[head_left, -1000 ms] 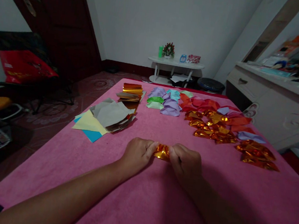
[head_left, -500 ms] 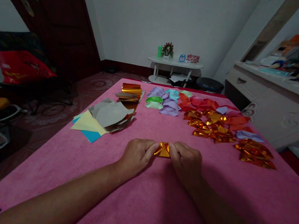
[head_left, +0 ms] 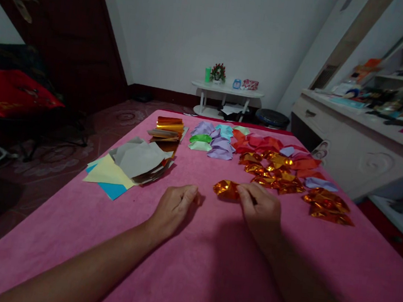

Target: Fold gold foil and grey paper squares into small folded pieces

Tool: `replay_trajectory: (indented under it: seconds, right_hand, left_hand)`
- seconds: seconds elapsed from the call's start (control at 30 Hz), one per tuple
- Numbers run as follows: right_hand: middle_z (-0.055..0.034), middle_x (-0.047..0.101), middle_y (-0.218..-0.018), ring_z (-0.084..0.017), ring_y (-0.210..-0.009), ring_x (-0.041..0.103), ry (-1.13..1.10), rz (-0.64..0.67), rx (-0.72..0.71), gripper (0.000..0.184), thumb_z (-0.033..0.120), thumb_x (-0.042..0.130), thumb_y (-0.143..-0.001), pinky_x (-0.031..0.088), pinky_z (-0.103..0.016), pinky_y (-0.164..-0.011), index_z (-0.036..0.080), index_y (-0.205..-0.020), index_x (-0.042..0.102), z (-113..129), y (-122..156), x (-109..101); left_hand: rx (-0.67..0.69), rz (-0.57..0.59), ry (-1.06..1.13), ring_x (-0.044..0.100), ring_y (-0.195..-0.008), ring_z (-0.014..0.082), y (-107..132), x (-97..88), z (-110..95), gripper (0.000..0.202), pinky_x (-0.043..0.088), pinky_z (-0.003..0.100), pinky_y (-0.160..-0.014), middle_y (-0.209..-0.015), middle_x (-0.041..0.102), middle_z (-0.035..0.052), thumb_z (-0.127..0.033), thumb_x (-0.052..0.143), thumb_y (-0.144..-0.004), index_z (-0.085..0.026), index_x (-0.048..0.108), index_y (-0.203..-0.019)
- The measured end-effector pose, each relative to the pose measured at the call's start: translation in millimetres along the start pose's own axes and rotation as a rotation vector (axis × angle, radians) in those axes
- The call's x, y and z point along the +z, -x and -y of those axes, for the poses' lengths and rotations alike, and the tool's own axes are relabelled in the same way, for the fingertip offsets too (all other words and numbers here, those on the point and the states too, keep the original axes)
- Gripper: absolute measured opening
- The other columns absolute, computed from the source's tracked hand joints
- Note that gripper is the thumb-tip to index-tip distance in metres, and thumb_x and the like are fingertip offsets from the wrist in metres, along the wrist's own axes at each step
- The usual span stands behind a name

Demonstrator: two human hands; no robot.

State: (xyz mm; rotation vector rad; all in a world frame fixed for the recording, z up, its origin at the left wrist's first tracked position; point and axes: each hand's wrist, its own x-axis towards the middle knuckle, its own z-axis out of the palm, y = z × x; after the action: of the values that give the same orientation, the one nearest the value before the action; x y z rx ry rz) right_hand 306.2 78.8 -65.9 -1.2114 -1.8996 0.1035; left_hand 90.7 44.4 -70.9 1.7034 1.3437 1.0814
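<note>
My right hand (head_left: pixel 262 211) pinches one end of a gold foil paper ingot (head_left: pixel 226 189), a folded piece whose other end points left. The ingot is just over the pink cloth (head_left: pixel 171 274). To its left, my left hand (head_left: pixel 175 209) rests with its fingers curled in and nothing seen in them, apart from the ingot. Beyond my right hand lie several finished gold foil ingots (head_left: pixel 275 172), with another gold cluster (head_left: pixel 329 206) farther right. Behind them are red folded papers (head_left: pixel 261 142) and purple folded papers (head_left: pixel 221 148).
Grey-backed sheets (head_left: pixel 140 158) lie left on the cloth, beside a yellow sheet (head_left: pixel 111 171) and a blue sheet (head_left: pixel 113 190). A stack of gold foil (head_left: pixel 169 126) stands behind them. A white side table (head_left: pixel 227 90) is at the wall; a white dresser (head_left: pixel 350 132) stands right.
My left hand has let go of the gold ingot and drawn slightly left. My right hand has moved it a little forward, still holding its right end. The view has shifted slightly right.
</note>
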Motion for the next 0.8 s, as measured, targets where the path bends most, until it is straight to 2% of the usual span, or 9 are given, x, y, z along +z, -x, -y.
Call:
replay_trajectory:
  seconds: [0.1,0.17,0.33,0.47,0.57,0.63,0.77,0.8]
  right_hand:
    - [-0.0053,0.067,-0.084,-0.018,-0.077,0.062,0.078,-0.202,0.049,0.017,0.026,0.052,-0.088,0.047,-0.031,-0.073,0.018,-0.089,0.068,-36.0,-12.2,-27.3]
    - [-0.0056,0.069,-0.087,-0.02,-0.081,0.064,0.161,-0.262,0.024,0.017,0.026,0.054,-0.087,0.049,-0.033,-0.075,0.02,-0.091,0.069,-62.5,-15.0,-50.0]
    - [-0.0091,0.07,-0.096,-0.024,-0.091,0.064,0.349,-0.126,-0.141,0.015,0.022,0.059,-0.081,0.049,-0.035,-0.084,0.021,-0.089,0.071,-120.0,-4.8,-100.6]
    - [-0.007,0.071,-0.094,-0.023,-0.089,0.065,0.461,-0.08,-0.136,0.016,0.022,0.057,-0.079,0.05,-0.035,-0.082,0.022,-0.087,0.071,-145.8,3.7,-115.8]
    - [-0.0054,0.071,-0.092,-0.024,-0.086,0.065,0.565,-0.087,-0.112,0.019,0.02,0.056,-0.075,0.05,-0.038,-0.079,0.022,-0.086,0.071,-151.6,5.1,-116.1]
    - [-0.0056,0.07,-0.09,-0.025,-0.085,0.064,0.584,-0.157,-0.097,0.023,0.014,0.054,-0.071,0.05,-0.039,-0.078,0.021,-0.085,0.071,-146.9,3.6,-114.6]
    - [-0.0071,0.067,-0.089,-0.022,-0.085,0.063,0.423,-0.462,-0.076,0.029,0.002,0.048,-0.068,0.052,-0.037,-0.077,0.019,-0.08,0.068,-111.3,-2.4,-100.5]
    - [-0.0074,0.066,-0.09,-0.021,-0.085,0.063,0.36,-0.491,-0.081,0.029,0.001,0.048,-0.068,0.052,-0.036,-0.076,0.019,-0.08,0.067,-98.0,-3.5,-92.5]
  left_hand:
    - [0.005,0.035,-0.041,0.046,-0.051,0.0109,-1.7,0.1,1.3,0.054,0.034,0.021,-0.053,-0.05,0.047,-0.0017,-0.048,0.027,-0.095,-0.015,0.052,-0.06]
    - [0.011,0.054,-0.07,0.047,-0.051,0.0115,-2.3,-0.1,1.9,0.056,0.034,0.021,-0.052,-0.049,0.049,-0.0009,-0.049,0.027,-0.095,-0.015,0.053,-0.059]
    - [0.008,0.066,-0.078,0.053,-0.054,0.013,-2.4,-0.9,2.8,0.055,0.036,0.02,-0.052,-0.052,0.055,0.0006,-0.048,0.028,-0.095,-0.015,0.057,-0.061]
    - [0.005,0.072,-0.079,0.054,-0.055,0.0133,-2.3,-0.9,4.1,0.054,0.036,0.021,-0.053,-0.052,0.055,0.0002,-0.047,0.029,-0.095,-0.015,0.058,-0.062]
    - [0.007,0.07,-0.09,0.053,-0.055,0.0132,-2.6,-0.6,5.0,0.054,0.036,0.021,-0.054,-0.051,0.053,-0.0006,-0.048,0.03,-0.094,-0.015,0.057,-0.061]
    - [0.006,0.075,-0.096,0.053,-0.055,0.0131,-3.3,-0.2,5.2,0.054,0.036,0.021,-0.054,-0.052,0.052,-0.0008,-0.048,0.029,-0.095,-0.016,0.057,-0.062]
    - [0.013,0.079,-0.149,0.053,-0.055,0.0136,-5.9,0.8,5.4,0.055,0.035,0.022,-0.055,-0.054,0.055,0.0002,-0.049,0.029,-0.094,-0.015,0.059,-0.063]
    - [0.02,0.077,-0.171,0.053,-0.055,0.0135,-6.5,1.2,5.7,0.055,0.035,0.022,-0.054,-0.054,0.055,0.0004,-0.049,0.029,-0.094,-0.015,0.059,-0.063]
